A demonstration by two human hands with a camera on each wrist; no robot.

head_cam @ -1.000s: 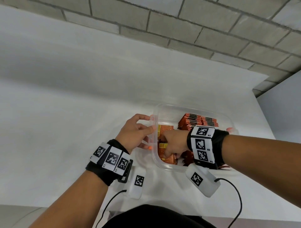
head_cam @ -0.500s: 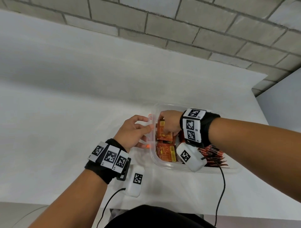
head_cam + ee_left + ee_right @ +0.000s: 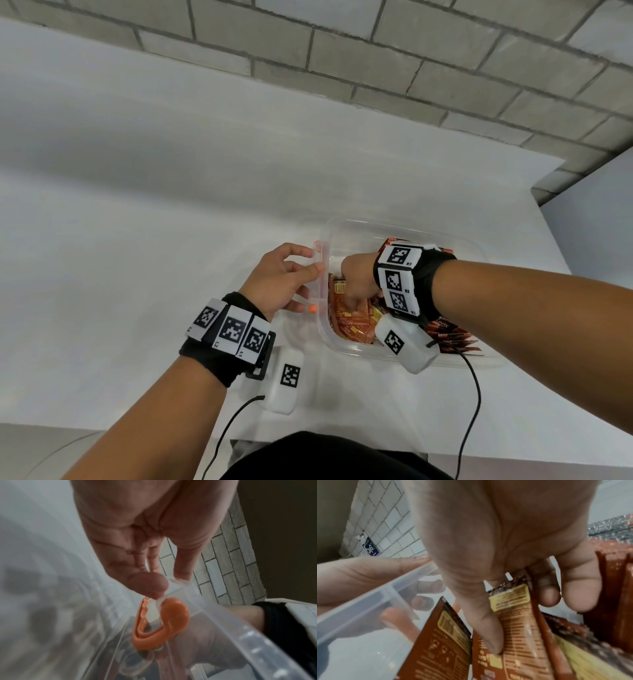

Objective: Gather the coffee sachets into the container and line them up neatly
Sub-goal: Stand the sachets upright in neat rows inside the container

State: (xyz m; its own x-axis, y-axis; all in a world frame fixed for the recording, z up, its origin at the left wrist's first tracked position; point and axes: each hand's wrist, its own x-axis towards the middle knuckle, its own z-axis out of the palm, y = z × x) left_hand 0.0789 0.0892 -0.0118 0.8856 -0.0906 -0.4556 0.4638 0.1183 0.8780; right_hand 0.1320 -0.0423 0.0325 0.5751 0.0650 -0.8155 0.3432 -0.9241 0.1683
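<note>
The clear plastic container (image 3: 346,347) sits on the white counter (image 3: 137,240) under both my hands. Inside it lie the coffee sachets (image 3: 352,325), orange-brown packets: a loose batch flat on the bottom, right under my right grip, and a tighter row (image 3: 452,339) standing on edge just past my right wrist, toward the container's other side.

My left hand (image 3: 279,281) has its grip on the container's near side wall, thumb over the rim and fingers outside against the wall, beside the orange latch (image 3: 159,623) that hangs just below my thumb.

My right hand (image 3: 358,281) reaches down into the container, palm turned down. Its grip is on one sachet (image 3: 518,628), with the thumb (image 3: 488,622) pressed along the packet's face and the fingers (image 3: 547,593) curled behind its top edge. Another sachet (image 3: 447,642) leans just beside my thumb, toward the wall my left hand grips.
</note>
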